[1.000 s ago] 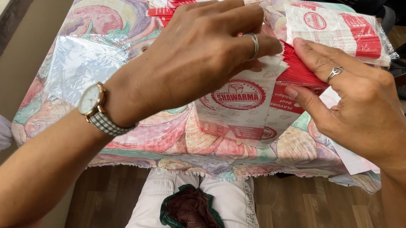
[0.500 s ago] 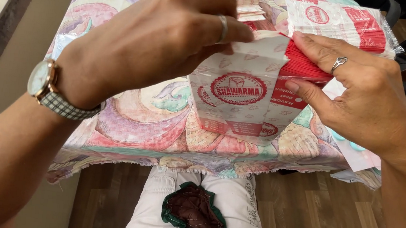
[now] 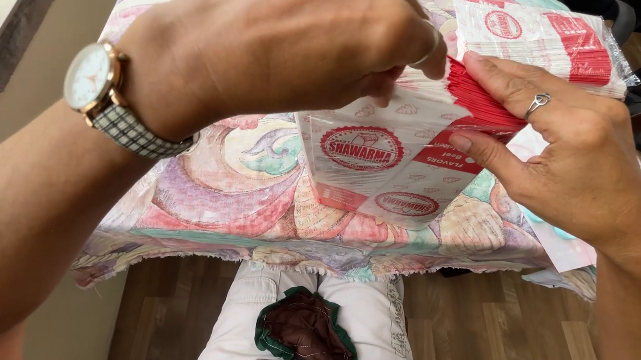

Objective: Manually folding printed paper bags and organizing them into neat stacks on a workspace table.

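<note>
Your right hand (image 3: pixel 573 161) clamps the stack of red-and-white paper wrapper bags (image 3: pixel 397 160) at centre frame, thumb on top and fingers beneath, steadying it above the table (image 3: pixel 202 192). Your left hand (image 3: pixel 286 44), wearing a wristwatch (image 3: pixel 98 92), pinches the stack's upper edge, seemingly to separate one bag; its fingertips hide the grip. A plastic-wrapped bundle of bags (image 3: pixel 541 41) lies upper right, partly cut off.

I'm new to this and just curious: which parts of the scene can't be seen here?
- Left fingertips: the left hand curls over them.
- Top edge of the paper bags: behind both hands.
- Second pack of bags: cut off by the top edge.
- Table far side: hidden by the arms.
</note>
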